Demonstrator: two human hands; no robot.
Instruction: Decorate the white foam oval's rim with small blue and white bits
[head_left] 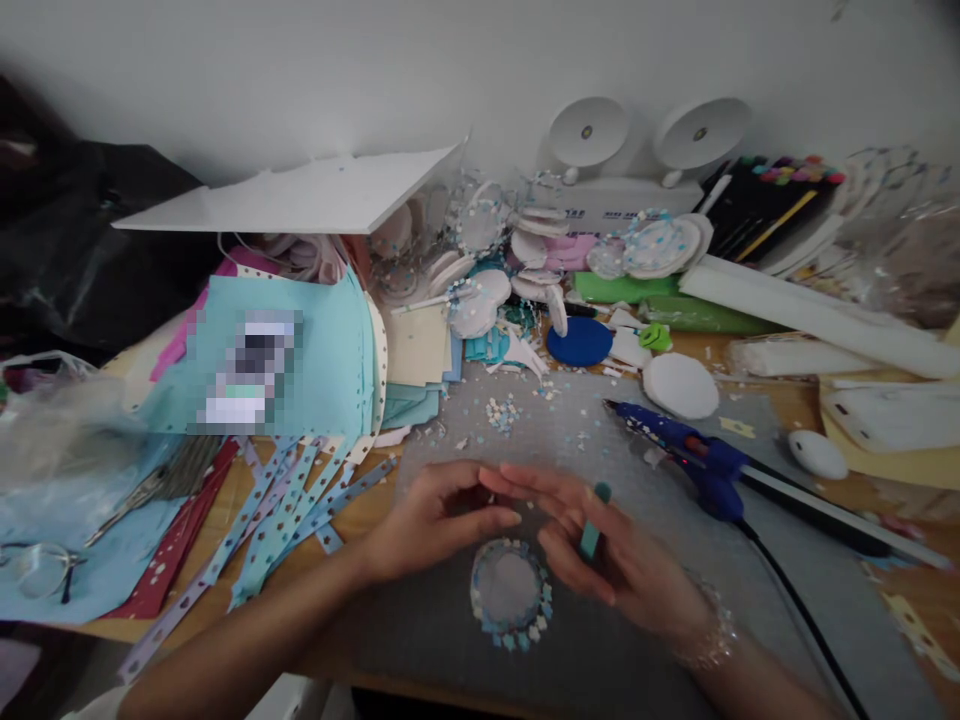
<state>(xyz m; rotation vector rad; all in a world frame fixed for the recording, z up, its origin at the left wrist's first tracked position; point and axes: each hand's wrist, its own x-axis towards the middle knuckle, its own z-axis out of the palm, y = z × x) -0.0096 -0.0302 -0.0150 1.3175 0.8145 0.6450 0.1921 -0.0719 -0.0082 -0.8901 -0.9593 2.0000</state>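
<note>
Both hands meet, left hand [431, 520] fingertips touching right hand [600, 560] curled fingers

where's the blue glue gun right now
In the head view the blue glue gun lies on the grey mat to the right, just beyond the right hand, with the white foam disc behind it.

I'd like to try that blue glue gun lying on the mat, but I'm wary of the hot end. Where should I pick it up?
Take the glue gun by its handle, the thick blue part at its right end where the black cord leaves it. Come from the right and above. The nozzle points left, toward the white disc, so that end probably stays clear of your fingers.
</note>
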